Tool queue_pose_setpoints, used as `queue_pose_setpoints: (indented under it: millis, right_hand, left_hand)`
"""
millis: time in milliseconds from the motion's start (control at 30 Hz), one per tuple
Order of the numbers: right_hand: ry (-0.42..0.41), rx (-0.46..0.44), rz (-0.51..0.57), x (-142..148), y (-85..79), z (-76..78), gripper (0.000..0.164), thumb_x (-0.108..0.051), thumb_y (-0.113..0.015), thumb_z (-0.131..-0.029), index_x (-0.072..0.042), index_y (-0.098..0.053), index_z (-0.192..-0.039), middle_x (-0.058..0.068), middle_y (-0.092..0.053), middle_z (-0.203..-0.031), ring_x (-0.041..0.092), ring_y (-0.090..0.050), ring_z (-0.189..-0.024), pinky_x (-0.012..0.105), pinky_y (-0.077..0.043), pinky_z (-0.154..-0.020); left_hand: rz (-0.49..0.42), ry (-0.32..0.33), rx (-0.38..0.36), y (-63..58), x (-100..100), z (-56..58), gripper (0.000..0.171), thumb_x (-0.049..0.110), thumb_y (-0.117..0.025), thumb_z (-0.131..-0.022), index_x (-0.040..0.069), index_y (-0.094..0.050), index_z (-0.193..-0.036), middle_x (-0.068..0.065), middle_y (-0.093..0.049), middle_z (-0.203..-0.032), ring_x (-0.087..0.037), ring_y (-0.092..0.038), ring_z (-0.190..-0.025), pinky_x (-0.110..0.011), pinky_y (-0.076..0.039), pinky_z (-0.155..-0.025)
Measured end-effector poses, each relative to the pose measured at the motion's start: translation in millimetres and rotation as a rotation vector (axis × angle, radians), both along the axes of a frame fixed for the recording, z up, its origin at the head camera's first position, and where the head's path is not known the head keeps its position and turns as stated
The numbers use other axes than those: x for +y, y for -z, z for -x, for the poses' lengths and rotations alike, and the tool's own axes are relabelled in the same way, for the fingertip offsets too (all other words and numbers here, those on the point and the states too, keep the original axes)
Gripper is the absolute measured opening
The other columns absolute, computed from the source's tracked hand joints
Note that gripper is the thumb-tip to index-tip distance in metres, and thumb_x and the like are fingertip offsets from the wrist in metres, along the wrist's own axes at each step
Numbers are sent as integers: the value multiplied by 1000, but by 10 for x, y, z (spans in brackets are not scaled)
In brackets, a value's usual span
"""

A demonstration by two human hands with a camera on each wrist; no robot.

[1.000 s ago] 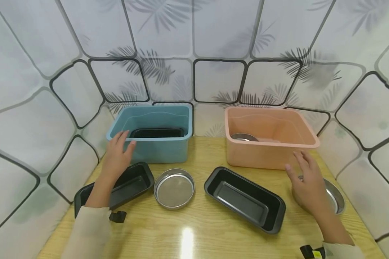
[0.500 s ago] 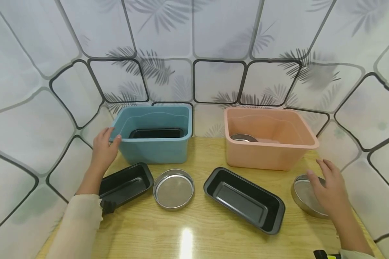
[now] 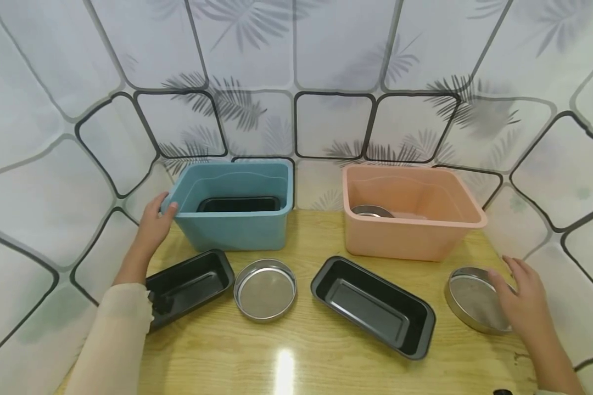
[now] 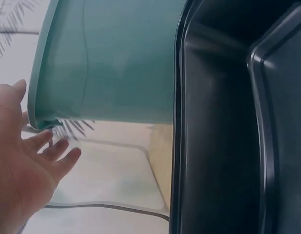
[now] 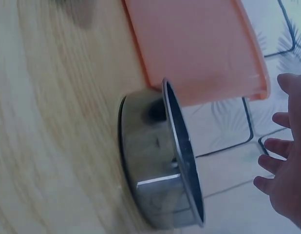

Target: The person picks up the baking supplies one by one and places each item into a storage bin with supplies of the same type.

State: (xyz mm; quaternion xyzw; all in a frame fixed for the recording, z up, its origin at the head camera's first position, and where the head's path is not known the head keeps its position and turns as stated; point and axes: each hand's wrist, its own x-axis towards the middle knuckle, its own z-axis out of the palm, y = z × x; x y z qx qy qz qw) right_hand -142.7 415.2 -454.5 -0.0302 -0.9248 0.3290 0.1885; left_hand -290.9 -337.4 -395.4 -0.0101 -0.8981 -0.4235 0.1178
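My left hand [image 3: 152, 226] is at the left front corner of a blue plastic bin [image 3: 232, 233]. In the left wrist view its fingers are loosely bent beside the bin's rim; whether they touch it is hard to tell. A black loaf pan [image 3: 197, 284] lies below that forearm. My right hand [image 3: 526, 299] hovers by the right side of a round metal cake pan [image 3: 474, 299]. Fingers spread and holding nothing, the hand [image 5: 289, 156] appears apart from the pan in the right wrist view.
A pink bin [image 3: 400, 240] stands at the back right with a round pan [image 3: 370, 210] inside. Another dark pan [image 3: 239, 204] sits in the blue bin. Between the hands lie a round cake pan [image 3: 265, 291] and a black loaf pan [image 3: 370, 307]. Patterned curtain [image 3: 336, 49] surrounds the table.
My left hand has moved left from above the blue bin's front rim to its corner. My right hand has drawn right and toward me, from before the pink bin to the cake pan's side.
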Motion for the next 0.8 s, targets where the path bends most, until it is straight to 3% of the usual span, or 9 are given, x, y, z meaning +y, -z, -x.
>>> queue_pose_setpoints:
  millis: [133, 267, 467, 633, 800]
  right_hand:
    - [-1, -37, 19, 126, 74, -17, 61, -27, -44, -107, 11, -28, -152, 45, -17, -153, 68, -14, -138, 81, -8, -110]
    - [-11, -23, 19, 252, 172, -20, 61, -25, -45, -106, 15, -31, -149, 48, -21, -148, 70, -16, -136, 80, -8, -110]
    - [-20, -7, 18, 394, 343, -41, 57, -21, -45, -104, 20, -36, -143, 51, -26, -140, 73, -20, -130, 80, -10, -109]
    - [-16, -84, 57, 463, 427, -64, 61, -25, -41, -107, 17, -27, -148, 52, -17, -146, 71, -11, -135, 80, -5, -110]
    - [-7, -145, 97, 492, 474, -89, 63, -29, -38, -108, 13, -22, -152, 49, -17, -150, 68, -8, -139, 78, -4, -113]
  left_hand:
    - [-90, 4, -89, 12, -19, 15, 70, 47, -34, -108, 7, -14, -162, -28, -11, -165, -57, -16, -147, -71, -19, -117]
    - [-135, 15, -130, 23, -10, 25, 71, 50, -32, -108, 12, -10, -163, -25, -8, -167, -55, -16, -148, -70, -21, -117]
    - [-188, 40, -134, 27, 2, 52, 69, 47, -31, -109, 11, -9, -163, -27, -11, -166, -50, -25, -146, -65, -27, -117]
    - [-277, 69, -149, 37, -17, 90, 66, 42, -30, -110, 11, -8, -163, -24, -5, -167, -46, -18, -150, -61, -25, -119]
    - [-369, 98, -168, 82, -58, 122, 66, 41, -30, -110, 11, -6, -163, -24, -2, -167, -45, -15, -151, -60, -25, -120]
